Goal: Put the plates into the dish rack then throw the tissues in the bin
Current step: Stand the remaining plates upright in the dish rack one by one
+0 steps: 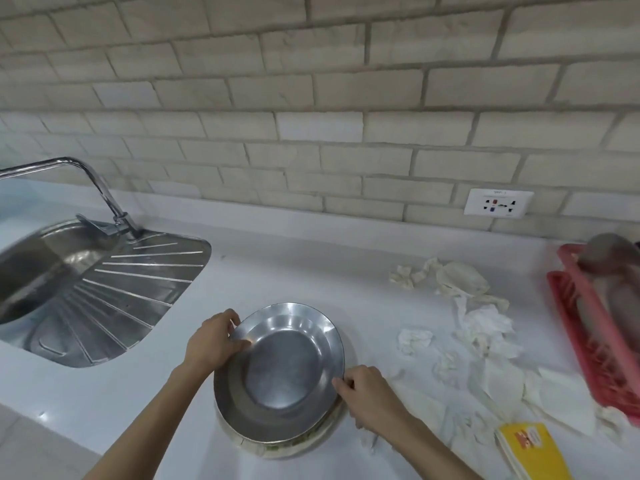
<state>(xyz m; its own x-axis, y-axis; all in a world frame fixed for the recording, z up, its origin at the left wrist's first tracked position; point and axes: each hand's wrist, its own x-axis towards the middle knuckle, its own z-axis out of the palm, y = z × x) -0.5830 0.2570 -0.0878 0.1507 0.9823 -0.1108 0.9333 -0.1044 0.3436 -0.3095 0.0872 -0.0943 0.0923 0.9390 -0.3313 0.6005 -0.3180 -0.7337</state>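
Note:
A metal plate (287,358) is tilted up off a stack of plates (277,438) on the white counter, its far edge raised. My left hand (214,341) grips its left rim with the thumb on top. My right hand (367,393) pinches its right rim. Under it lie another metal plate and a patterned plate at the bottom. Several crumpled white tissues (481,327) are scattered on the counter to the right. The red dish rack (588,341) stands at the far right edge and holds a blurred grey plate (613,271).
A steel sink (52,268) with a ribbed drainer (128,299) and tap (104,199) lies at the left. A yellow packet (533,452) lies at the bottom right. A wall socket (498,202) sits in the brick-tile wall. No bin is in view.

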